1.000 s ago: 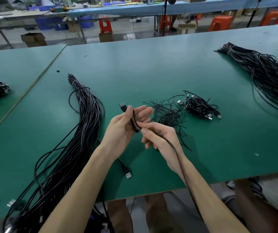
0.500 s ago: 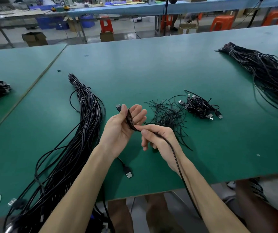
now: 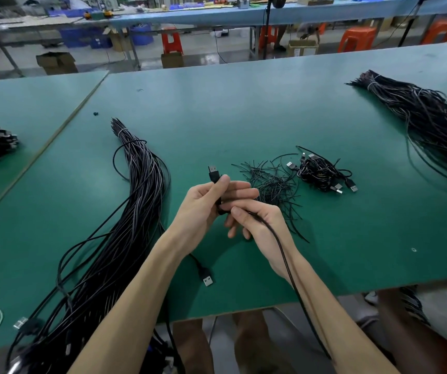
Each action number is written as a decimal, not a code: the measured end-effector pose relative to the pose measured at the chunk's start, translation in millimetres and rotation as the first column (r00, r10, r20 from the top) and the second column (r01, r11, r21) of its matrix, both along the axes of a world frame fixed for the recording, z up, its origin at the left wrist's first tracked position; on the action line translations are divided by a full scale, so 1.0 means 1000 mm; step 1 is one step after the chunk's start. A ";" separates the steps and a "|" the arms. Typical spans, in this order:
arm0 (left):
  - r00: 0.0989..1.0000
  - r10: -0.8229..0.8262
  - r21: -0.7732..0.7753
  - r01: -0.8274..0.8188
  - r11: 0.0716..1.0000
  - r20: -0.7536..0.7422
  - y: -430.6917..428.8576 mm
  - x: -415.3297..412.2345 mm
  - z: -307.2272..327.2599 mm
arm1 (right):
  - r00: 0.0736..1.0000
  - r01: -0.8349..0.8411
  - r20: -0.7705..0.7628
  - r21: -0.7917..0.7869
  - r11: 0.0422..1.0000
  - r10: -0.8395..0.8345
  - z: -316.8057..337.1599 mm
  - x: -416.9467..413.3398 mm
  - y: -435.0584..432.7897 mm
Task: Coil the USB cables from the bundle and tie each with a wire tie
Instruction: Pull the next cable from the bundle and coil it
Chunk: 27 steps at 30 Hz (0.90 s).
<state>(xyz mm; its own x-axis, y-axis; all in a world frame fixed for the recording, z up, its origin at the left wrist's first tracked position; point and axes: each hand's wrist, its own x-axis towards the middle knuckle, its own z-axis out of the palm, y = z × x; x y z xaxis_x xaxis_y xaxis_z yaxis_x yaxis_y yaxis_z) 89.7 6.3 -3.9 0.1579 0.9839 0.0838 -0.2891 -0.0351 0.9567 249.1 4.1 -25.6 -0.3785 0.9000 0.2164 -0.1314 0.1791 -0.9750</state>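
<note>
Green desk [image 3: 244,117], orange stools [image 3: 357,37] beyond. Centre frame, my left grip [image 3: 203,209] clamps the coiling cable [image 3: 284,255]. My right grip [image 3: 260,225] pinches its loose run, just brought back against the left fingers: another turn laid. The plug [image 3: 213,171] now points up-frame, axis near upright; the tail runs down my right forearm.

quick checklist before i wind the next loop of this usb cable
1. Plug end secured: ok. The left hand grips the cable just below its USB plug.
2. Feeding hand set: ok. The right hand pinches the cable beside the left fingers.
3. Tail free: cannot tell. It runs along the right forearm and drops past the table edge.
4. Ties within reach: probably ok. The wire ties lie piled just beyond the hands.
5. Coil ready to tie: not ok. A long tail is unwound.
</note>
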 end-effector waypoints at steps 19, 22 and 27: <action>0.946 0.152 -0.056 -0.142 0.988 0.288 0.002 -0.005 0.000 | 1.000 -0.009 0.027 0.023 1.000 0.008 -0.002 -0.002 0.001; 0.900 0.134 -0.065 -0.117 0.991 0.414 0.003 -0.009 0.002 | 1.000 -0.011 0.026 0.020 1.000 0.010 -0.003 -0.001 0.000; 0.737 0.266 -0.119 -0.247 0.962 0.622 0.009 -0.019 0.007 | 1.000 0.012 -0.023 -0.025 1.000 -0.012 0.000 0.001 0.000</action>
<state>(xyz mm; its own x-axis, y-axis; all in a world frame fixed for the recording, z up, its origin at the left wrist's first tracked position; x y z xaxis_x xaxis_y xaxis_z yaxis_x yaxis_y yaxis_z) 70.4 15.1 3.4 -0.1797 0.9826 0.0464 -0.8064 -0.1741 0.5652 249.7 4.3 -25.8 -0.3628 0.9095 0.2028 -0.1523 0.1569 -0.9758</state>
